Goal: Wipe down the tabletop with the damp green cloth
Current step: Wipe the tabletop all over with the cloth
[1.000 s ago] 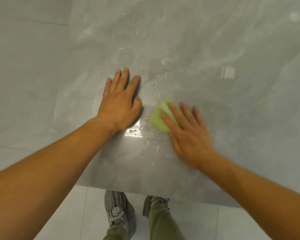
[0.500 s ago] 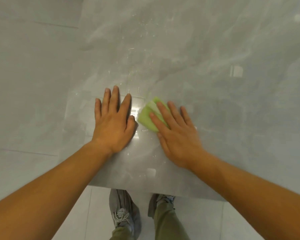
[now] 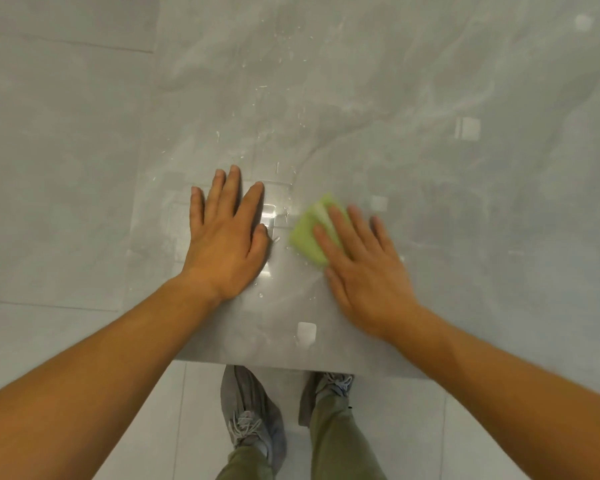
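**While the left palm is lying flat, the right is pressing the cloth**

As I am watching through the head camera, the right hand (image 3: 368, 271) is lying palm-down on the cloth (image 3: 305, 239). Its fingers (image 3: 342, 227) are stretching out straight and slightly spread. They are pressing on the cloth from above rather than curling round it. They are covering the cloth's right side, while its left side and far corner are showing green past the fingertips. The hand's outline is looking a little blurred to me.

The cloth, folded into a small pad, is sitting flat on the tabletop (image 3: 395, 81), in the front-left part of it and not far from the near edge.

Just left of the cloth, and not touching it, the left hand (image 3: 226, 244) is resting flat on the same surface. Its fingers are lying straight and it is holding nothing. A shiny wet strip is showing between its thumb and the cloth.

Beyond both hands, droplets (image 3: 262, 87) are glinting across the grey marbled top. Square reflections (image 3: 468, 128) are showing in several places on it.

Below the near edge I am seeing pale floor (image 3: 413, 427), grey shoes (image 3: 250, 410) and olive trousers (image 3: 340, 445).
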`<state>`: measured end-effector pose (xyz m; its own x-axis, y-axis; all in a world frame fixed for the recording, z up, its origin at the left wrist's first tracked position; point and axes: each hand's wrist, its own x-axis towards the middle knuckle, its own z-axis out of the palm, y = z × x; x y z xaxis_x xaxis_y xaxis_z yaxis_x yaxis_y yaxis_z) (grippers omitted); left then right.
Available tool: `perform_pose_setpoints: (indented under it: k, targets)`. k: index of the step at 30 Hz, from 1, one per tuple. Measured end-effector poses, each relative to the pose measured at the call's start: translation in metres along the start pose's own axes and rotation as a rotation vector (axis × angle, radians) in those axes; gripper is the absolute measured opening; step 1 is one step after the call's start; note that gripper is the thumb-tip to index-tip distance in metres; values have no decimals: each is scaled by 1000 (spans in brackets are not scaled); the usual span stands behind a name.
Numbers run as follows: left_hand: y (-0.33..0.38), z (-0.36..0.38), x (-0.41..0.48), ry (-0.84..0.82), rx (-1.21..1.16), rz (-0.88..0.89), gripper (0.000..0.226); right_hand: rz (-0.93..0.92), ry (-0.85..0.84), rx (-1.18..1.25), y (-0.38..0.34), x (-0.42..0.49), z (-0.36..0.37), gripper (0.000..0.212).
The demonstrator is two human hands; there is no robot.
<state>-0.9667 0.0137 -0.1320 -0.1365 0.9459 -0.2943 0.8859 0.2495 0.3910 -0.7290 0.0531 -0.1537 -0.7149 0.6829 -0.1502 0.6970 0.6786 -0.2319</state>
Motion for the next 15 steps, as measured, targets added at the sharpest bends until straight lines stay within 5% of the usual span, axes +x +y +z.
perform_pose_setpoints:
  k: [3,10,15]
  targets:
    - [-2,3,-20,15,3,43,54,-59,-23,-6,14,-27,0,59]
    - [-16,13,-61,9,32,0,56,555,132,101,9,-15,-3,58]
    - [-29,12,-68,8,27,65,54,433,93,127,-96,-48,29,61]
